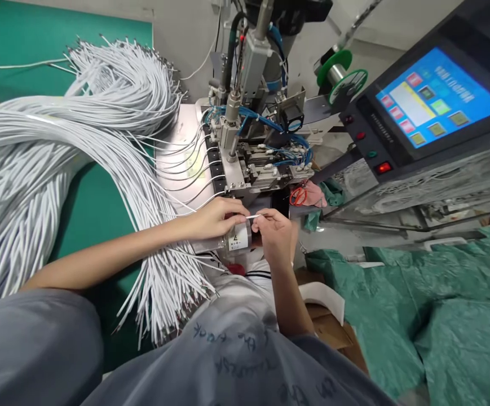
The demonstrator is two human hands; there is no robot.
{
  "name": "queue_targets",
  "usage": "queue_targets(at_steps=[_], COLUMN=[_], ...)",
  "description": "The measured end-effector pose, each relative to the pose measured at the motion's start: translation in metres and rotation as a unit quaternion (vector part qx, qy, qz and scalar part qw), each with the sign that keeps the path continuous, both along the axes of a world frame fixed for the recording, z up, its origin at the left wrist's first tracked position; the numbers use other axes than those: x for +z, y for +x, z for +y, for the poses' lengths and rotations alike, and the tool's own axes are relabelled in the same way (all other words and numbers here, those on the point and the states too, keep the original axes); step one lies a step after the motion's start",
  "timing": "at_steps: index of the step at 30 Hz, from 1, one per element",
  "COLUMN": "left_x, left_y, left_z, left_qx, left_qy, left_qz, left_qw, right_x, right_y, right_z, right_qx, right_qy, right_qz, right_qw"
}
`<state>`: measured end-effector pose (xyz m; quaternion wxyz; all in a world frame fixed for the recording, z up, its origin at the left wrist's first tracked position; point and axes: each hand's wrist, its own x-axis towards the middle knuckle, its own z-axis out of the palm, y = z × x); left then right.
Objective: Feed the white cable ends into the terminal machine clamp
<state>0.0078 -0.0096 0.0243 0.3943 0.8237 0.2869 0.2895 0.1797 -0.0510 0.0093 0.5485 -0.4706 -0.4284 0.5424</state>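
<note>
Between my two hands runs a short stretch of white cable (252, 216). My left hand (221, 217) pinches it on one side, thumb and fingers together. On the other side my right hand (272, 225) is closed on the cable near its end, which the fingers partly hide. Just beyond the hands stands a machine (232, 169) with a row of black clamps, and several white cables lead into it. A big bundle of white cables (113, 146) lies to the left, its loose ends fanned out under my left forearm.
A lit touchscreen panel (439, 98) juts in at the upper right. A spool of wire (336, 74) with green flanges hangs beside the machine. Red-handled scissors (298, 196) lie near a pink cloth (313, 194). Green plastic sheeting (460, 304) covers things at the right.
</note>
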Motion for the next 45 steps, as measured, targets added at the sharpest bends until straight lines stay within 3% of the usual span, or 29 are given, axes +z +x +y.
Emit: queue_targets(at_steps=[5,9,12,15,25,31,33,35,37,39,41,45], left_x=[-0.002,-0.004,-0.006,-0.006,-0.005,-0.007,-0.005,-0.002,0.001,0.003,0.003,-0.001], left_y=[0.003,0.002,0.001,0.0,-0.001,0.004,0.002,-0.001,-0.006,-0.01,-0.011,-0.008], left_z=[-0.003,-0.004,-0.004,-0.004,-0.002,-0.004,-0.003,-0.001,0.001,0.003,0.003,0.003], left_qx=[0.02,0.044,0.053,0.061,0.071,0.047,0.047,0.043,0.025,0.008,0.015,0.031], left_qy=[-0.044,0.049,0.118,0.13,0.064,-0.009,0.025,0.116,0.23,0.307,0.322,0.214], left_qz=[-0.055,-0.058,-0.013,0.021,0.014,-0.021,-0.006,0.051,0.131,0.195,0.22,0.177], left_qw=[0.997,0.996,0.992,0.989,0.995,0.999,0.999,0.991,0.964,0.931,0.921,0.96], right_x=[0.007,0.022,0.028,0.028,0.023,0.011,0.01,0.012,0.015,0.015,0.013,0.003], right_y=[-0.004,0.0,0.004,0.008,0.01,-0.005,-0.01,-0.01,-0.007,-0.002,0.002,0.0], right_z=[-0.003,-0.002,0.001,0.005,0.006,0.0,-0.003,-0.003,-0.001,0.004,0.01,0.016], right_qx=[0.003,-0.016,0.01,0.05,0.054,0.009,-0.024,-0.04,-0.019,0.021,0.047,0.028], right_qy=[0.03,0.042,0.036,0.029,0.065,0.074,0.09,0.118,0.133,0.12,0.1,0.118], right_qz=[-0.069,-0.2,-0.27,-0.303,-0.328,-0.246,-0.278,-0.342,-0.389,-0.389,-0.357,-0.288], right_qw=[0.997,0.979,0.962,0.951,0.941,0.966,0.956,0.931,0.911,0.913,0.928,0.95])
